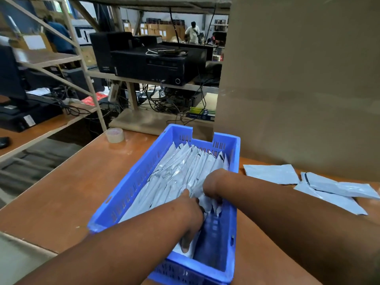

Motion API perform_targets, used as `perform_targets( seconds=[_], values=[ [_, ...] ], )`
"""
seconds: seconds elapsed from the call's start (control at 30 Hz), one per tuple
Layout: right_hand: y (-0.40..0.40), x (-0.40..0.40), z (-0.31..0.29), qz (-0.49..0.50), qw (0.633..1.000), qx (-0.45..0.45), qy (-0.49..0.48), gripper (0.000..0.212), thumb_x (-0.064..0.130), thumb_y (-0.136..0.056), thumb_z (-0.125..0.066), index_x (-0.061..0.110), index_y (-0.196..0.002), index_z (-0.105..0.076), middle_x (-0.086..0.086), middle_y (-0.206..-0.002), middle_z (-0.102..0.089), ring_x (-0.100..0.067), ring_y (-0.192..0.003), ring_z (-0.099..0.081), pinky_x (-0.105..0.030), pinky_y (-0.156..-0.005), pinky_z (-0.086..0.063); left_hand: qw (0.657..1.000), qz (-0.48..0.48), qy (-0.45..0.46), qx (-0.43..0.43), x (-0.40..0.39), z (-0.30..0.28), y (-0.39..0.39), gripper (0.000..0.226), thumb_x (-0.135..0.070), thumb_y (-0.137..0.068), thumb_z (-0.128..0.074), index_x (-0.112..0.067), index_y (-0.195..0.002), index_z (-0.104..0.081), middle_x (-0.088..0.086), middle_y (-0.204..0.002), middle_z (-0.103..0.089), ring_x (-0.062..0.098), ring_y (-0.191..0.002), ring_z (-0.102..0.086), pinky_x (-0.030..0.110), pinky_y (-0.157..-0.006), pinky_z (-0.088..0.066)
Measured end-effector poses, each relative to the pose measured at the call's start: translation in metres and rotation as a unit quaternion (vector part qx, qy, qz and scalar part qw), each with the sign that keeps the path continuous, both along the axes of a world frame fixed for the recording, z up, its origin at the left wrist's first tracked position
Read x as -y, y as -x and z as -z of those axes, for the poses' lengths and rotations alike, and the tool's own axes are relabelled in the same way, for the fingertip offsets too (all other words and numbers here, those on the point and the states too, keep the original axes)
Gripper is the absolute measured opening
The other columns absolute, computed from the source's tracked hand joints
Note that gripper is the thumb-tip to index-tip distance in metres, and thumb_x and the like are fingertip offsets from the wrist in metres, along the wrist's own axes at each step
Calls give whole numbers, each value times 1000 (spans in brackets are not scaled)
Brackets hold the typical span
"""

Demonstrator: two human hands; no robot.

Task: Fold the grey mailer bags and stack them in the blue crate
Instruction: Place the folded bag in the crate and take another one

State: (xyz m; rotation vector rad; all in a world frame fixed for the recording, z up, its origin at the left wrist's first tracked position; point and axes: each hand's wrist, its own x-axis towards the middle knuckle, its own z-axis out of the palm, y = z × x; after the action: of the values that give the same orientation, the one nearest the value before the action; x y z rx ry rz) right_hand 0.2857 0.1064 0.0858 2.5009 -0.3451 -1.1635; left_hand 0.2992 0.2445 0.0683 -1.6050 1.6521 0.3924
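Observation:
A blue crate [131, 182] stands on the wooden table in front of me, filled with a row of folded grey mailer bags [176, 171] standing on edge. Both my hands are down inside the crate at the near end of the row. My left hand [191, 221] has its fingers curled among the nearest folded bags, thumb pointing down. My right hand [211, 190] reaches in from the right, its fingers buried between the bags and hidden. Several unfolded grey mailer bags [271, 173] lie flat on the table to the right of the crate.
A roll of clear tape [114, 135] sits on the table's far left corner. A large cardboard sheet [298, 89] stands upright behind the loose bags. Shelves with black computers and cables lie beyond the table. A person stands far back.

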Motion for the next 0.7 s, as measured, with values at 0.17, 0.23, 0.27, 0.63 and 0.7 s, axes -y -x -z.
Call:
perform_targets(
  seconds=[0.17,0.23,0.27,0.63,0.7],
  values=[
    [2,3,-8,-26,999,38,23,41,33,-92,-77,20,-130,-70,-3,-131,-68,-29,-122,-64,-43,-99,-51,999,-32,22,-21,1,-13,4,76,-68,-73,-86,-36,-139,-66,-4,-159,-46,24,-153,-25,61,-128,-3],
    [5,6,-17,-46,999,22,9,35,34,-89,-81,19,-120,-76,-3,-115,-72,-28,-104,-68,-36,-84,-53,999,-30,20,-15,5,-11,3,68,-73,-70,-85,-39,-128,-72,-6,-150,-54,24,-149,-31,61,-128,-2],
    [9,7,-24,-53,998,29,-2,31,35,-90,-79,20,-117,-77,-3,-110,-73,-28,-100,-68,-34,-80,-52,999,-21,22,-13,8,-10,1,61,-74,-69,-84,-39,-117,-76,-7,-142,-60,23,-144,-37,62,-127,-3],
    [164,75,-91,47,885,403,-228,35,58,-88,-61,38,-116,-70,11,-113,-61,-17,-101,-65,-43,-93,-54,972,56,226,-9,58,-112,33,29,-50,-92,-65,-23,-101,-71,-2,-97,-67,28,-102,-67,39,-80,-56],
    [213,96,-99,79,877,416,-227,27,51,-93,-66,37,-116,-70,10,-114,-62,-18,-104,-65,-42,-95,-53,971,80,220,48,79,-132,58,14,-34,-91,-64,-21,-88,-65,-2,-81,-55,30,-93,-66,39,-72,-55]
  ],
)
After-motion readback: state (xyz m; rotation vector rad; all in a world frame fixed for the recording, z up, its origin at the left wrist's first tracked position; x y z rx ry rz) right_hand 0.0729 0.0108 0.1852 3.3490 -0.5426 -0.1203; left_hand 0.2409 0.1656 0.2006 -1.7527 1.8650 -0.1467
